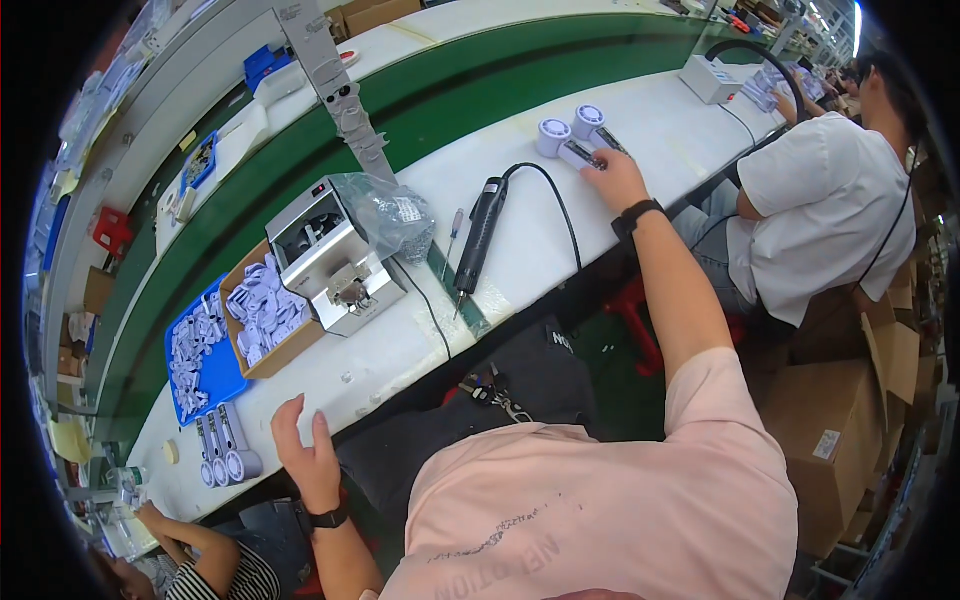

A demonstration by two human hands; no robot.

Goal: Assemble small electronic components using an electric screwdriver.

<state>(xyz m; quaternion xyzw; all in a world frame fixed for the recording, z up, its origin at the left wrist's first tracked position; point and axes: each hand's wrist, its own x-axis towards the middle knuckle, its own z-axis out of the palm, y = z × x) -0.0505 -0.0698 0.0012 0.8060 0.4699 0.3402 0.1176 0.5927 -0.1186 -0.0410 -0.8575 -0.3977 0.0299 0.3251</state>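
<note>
My right hand (616,180) reaches out to the far right and has its fingers closed on the handle end of a white handheld fan (555,136) with a round head. A second white fan (589,121) lies right beside it on the bench. My left hand (308,456) hangs open near the bench's front edge, thumb and fingers apart, holding nothing. Just left of it lie several white fans (240,462) side by side, with their handles' inner parts exposed. Between my hands rests a black electric screwdriver (483,232) with its cable.
A metal screw feeder (345,270) stands beside a clear plastic bag (398,215) and a small screwdriver (454,230). Left of it are a cardboard box (285,352) and a blue tray (222,375) of white parts. Co-workers sit on both sides; keys (492,390) lie on my lap.
</note>
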